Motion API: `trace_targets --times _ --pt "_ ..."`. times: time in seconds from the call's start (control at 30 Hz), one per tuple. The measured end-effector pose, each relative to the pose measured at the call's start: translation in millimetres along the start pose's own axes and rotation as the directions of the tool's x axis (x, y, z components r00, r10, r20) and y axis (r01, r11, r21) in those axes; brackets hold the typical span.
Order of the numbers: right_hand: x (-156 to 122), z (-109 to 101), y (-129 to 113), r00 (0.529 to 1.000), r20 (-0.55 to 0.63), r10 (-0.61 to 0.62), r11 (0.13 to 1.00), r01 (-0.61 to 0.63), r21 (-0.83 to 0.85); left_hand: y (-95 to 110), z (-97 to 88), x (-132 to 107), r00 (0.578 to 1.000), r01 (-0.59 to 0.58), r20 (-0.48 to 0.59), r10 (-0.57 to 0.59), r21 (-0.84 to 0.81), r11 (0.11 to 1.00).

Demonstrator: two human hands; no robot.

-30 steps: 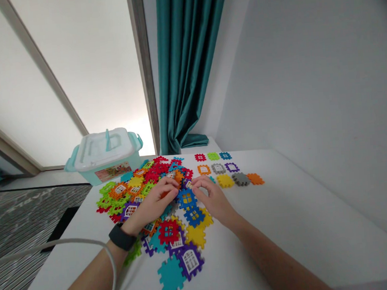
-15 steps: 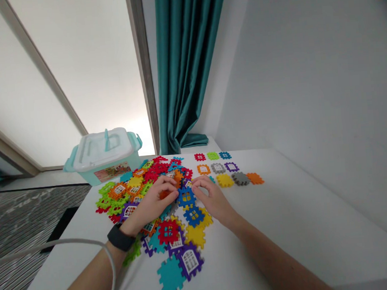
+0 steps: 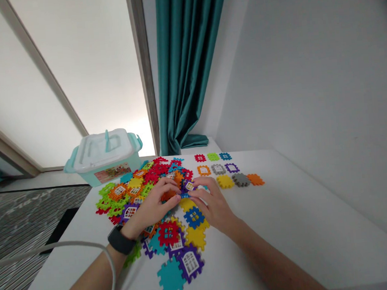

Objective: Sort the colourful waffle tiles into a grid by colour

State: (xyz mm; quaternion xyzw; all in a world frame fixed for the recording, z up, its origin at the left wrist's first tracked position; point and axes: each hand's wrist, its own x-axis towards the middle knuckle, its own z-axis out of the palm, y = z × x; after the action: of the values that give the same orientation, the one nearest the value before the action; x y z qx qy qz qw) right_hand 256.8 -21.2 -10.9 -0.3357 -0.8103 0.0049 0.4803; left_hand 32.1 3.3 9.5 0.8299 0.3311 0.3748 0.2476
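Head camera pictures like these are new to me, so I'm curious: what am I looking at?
These come from one camera worn on a person's head, looking down at their own bare hands; no machine is involved. The left hand, wearing a black watch, lies on a heap of colourful plastic tiles beside an orange tile. The right hand has its fingers at a purple window tile; whether it's gripped, I can't tell. The white table also holds tiles set out in rows and a lidded plastic box.
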Motion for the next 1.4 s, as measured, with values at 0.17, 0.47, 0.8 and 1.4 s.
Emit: trace_targets --times 0.17,0.47,0.8,1.4 --pt "-3.5 -1.5 2.4 0.999 -0.016 -0.028 0.999 0.027 -0.022 2.0 -3.4 -0.3 0.999 -0.025 0.042 0.025 0.012 1.000" --pt "-1.8 1.4 6.5 0.998 0.066 0.024 1.000 -0.024 -0.008 -7.3 -4.0 -3.8 0.995 -0.064 -0.069 0.076 0.160 0.985" --pt "-0.6 2.6 6.5 0.981 0.195 -0.013 0.993 0.036 -0.112 -10.7 -3.5 -6.3 0.941 -0.271 -0.058 0.333 0.459 0.846" --pt "-0.4 -4.2 10.9 0.990 0.140 -0.032 0.972 0.063 -0.227 -9.6 10.4 3.6 0.952 -0.260 0.005 0.305 0.537 0.803"
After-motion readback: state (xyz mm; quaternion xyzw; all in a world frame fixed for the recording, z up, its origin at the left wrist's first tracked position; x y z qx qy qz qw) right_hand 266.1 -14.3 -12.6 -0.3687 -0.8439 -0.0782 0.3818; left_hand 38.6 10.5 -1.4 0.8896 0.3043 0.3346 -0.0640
